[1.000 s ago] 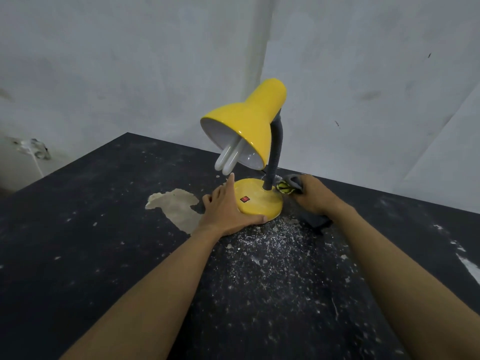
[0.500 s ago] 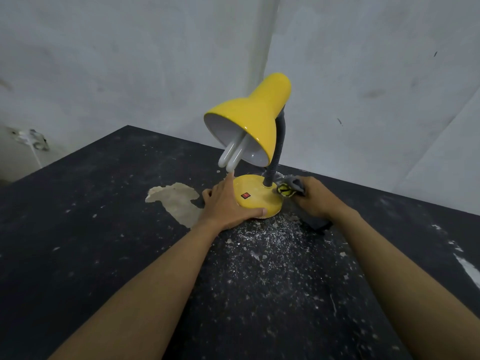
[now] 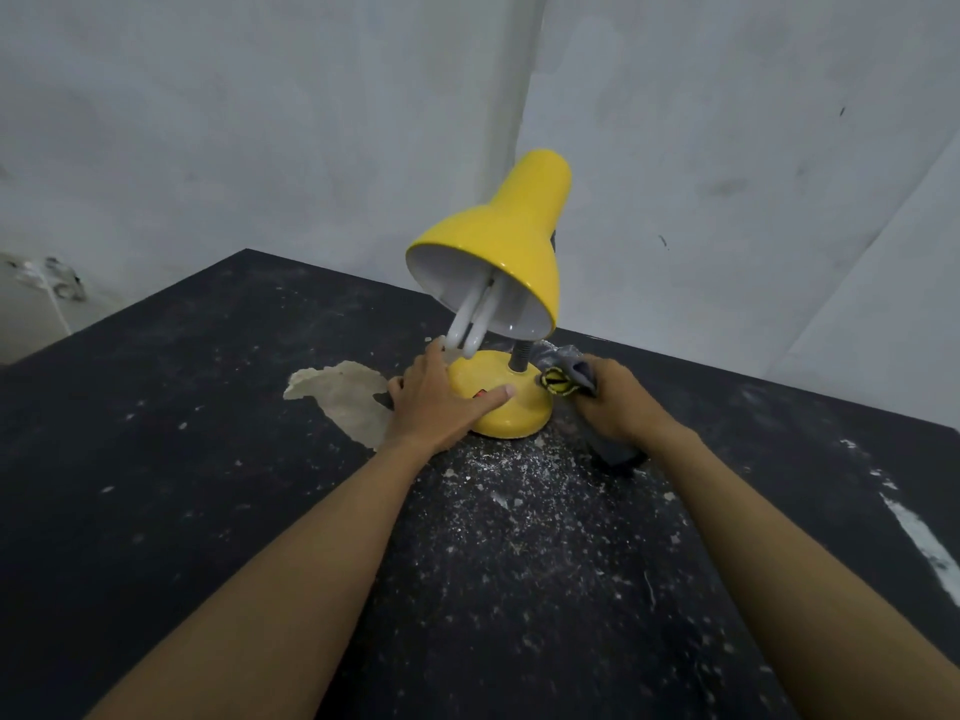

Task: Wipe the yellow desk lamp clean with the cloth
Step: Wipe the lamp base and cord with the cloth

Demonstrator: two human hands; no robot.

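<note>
The yellow desk lamp point(image 3: 498, 252) stands on the black table point(image 3: 156, 459), its shade tilted toward me with a white bulb point(image 3: 470, 324) sticking out. Its round yellow base point(image 3: 511, 413) carries a red switch, partly hidden under my thumb. My left hand point(image 3: 441, 402) holds the base from the left, thumb laid across its top and fingers round the far side. My right hand point(image 3: 618, 402) grips a grey cloth point(image 3: 569, 371) with a yellow-and-black edge, pressed against the base's right side beside the grey flexible neck point(image 3: 519, 356).
White dust and flakes point(image 3: 519, 501) litter the table in front of the lamp. A pale chipped patch point(image 3: 343, 392) lies left of my left hand. Grey walls close in behind the table, meeting in a corner behind the lamp. A white streak point(image 3: 919, 537) marks the table's right edge.
The lamp has turned, its shade now facing me more. My left thumb slid up over the base top onto the switch. My right hand with the cloth stays at the base's right side.
</note>
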